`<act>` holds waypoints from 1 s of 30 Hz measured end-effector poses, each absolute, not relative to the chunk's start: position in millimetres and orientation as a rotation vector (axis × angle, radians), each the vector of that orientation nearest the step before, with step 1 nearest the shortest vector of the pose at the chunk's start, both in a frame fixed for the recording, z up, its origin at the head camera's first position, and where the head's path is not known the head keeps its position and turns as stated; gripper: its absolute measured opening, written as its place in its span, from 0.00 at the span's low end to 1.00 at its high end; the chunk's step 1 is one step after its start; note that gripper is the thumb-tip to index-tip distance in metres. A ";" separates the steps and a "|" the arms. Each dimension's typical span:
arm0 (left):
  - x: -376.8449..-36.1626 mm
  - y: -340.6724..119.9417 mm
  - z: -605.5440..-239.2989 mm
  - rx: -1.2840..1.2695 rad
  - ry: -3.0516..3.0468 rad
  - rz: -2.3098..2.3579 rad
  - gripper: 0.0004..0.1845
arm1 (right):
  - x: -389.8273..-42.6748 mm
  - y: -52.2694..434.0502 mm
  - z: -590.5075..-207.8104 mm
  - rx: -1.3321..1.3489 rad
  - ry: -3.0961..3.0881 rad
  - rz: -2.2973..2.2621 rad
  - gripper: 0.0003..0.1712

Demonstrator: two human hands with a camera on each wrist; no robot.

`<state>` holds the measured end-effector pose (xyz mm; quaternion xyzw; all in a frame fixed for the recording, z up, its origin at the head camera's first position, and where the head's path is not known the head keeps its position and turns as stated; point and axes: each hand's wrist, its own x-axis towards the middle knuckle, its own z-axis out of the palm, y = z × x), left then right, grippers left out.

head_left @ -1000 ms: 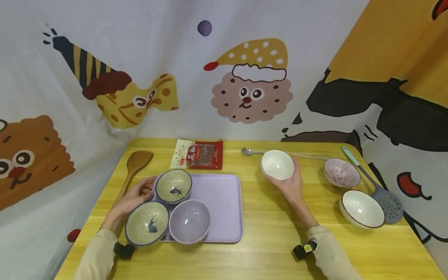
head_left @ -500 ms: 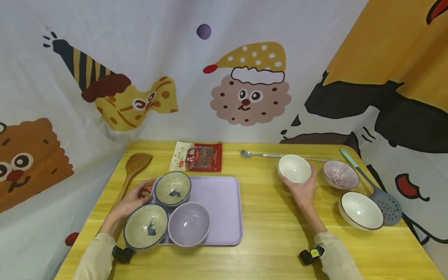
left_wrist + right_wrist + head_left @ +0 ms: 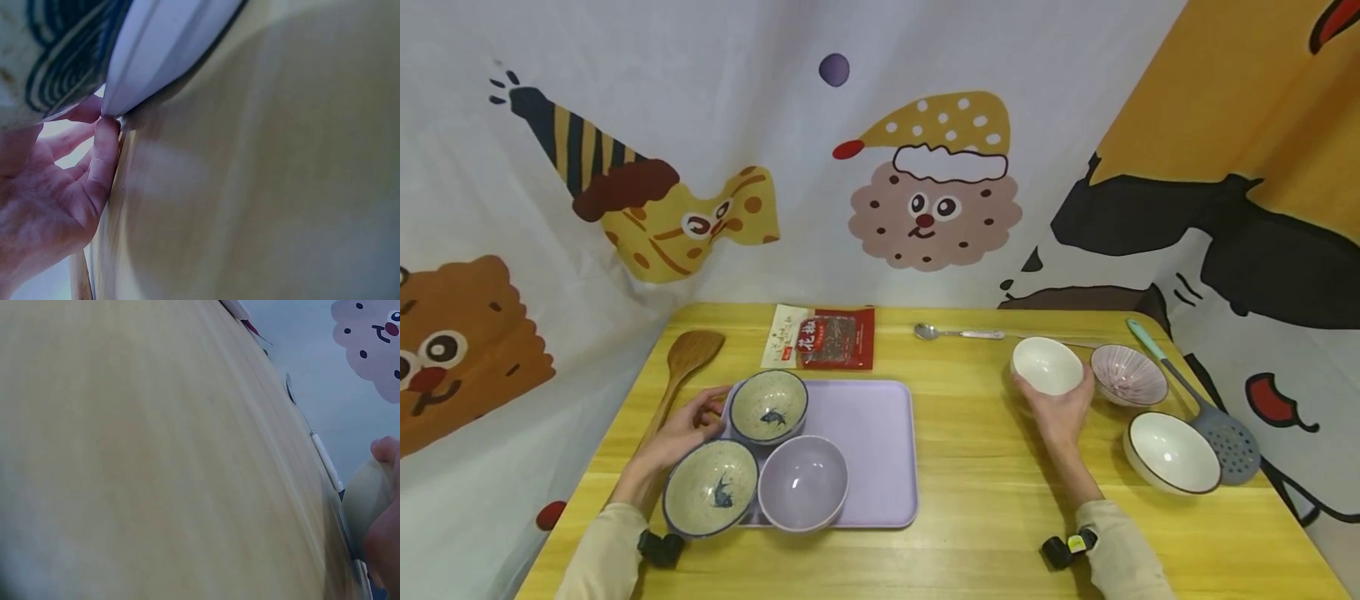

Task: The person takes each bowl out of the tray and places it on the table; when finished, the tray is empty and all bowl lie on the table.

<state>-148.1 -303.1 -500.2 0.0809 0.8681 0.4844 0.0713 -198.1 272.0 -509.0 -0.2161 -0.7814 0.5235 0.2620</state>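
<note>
One small white bowl [image 3: 1047, 365] is in your right hand [image 3: 1060, 410]; your fingers curl around its near side and the thumb is at its left rim, so the hand cups it from below and behind. The bowl is on the right half of the yellow table [image 3: 977, 467], mouth up and a little tilted toward you, and it is just beside the pink ribbed bowl [image 3: 1128, 374], almost touching it. I cannot tell if it rests on the table or is lifted a little. A bowl is round, so it has no long axis; what matters is that it lies to the right, far from your left hand [image 3: 681, 429].

Your left hand is at the left edge of the lilac tray [image 3: 872, 450]. In the left wrist view its fingers [image 3: 103, 156] are bent against the tray's corner, but whether they pinch it or only touch it I cannot tell. Three bowls stand on this tray: two speckled fish bowls [image 3: 769, 406] and one lilac bowl [image 3: 802, 482].

Farther out, you see a larger white bowl [image 3: 1172, 452] near the slotted spatula [image 3: 1221, 433], a metal spoon [image 3: 958, 333], a spice packet [image 3: 820, 337] and a wooden spatula [image 3: 688, 358].
</note>
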 end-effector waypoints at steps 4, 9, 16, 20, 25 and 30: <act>-145.5 -301.7 -498.6 0.265 2.614 1.458 0.31 | -199.1 272.7 -508.1 -0.623 -2.145 1.377 0.71; -144.3 -301.3 -498.8 0.237 2.612 1.464 0.31 | -198.7 273.7 -506.1 -0.612 -2.189 1.352 0.72; -148.5 -301.4 -500.0 0.237 2.630 1.452 0.31 | -194.9 272.0 -500.1 -0.553 -2.223 1.325 0.75; -150.5 -299.9 -500.0 0.220 2.615 1.445 0.31 | -186.3 265.8 -489.0 -0.552 -2.271 1.274 0.75; -151.0 -300.8 -499.6 0.252 2.605 1.479 0.31 | -173.0 251.0 -476.6 -0.448 -2.298 1.133 0.74; -151.1 -303.4 -501.2 0.262 2.622 1.464 0.31 | -165.7 236.9 -468.4 -0.324 -2.287 1.112 0.72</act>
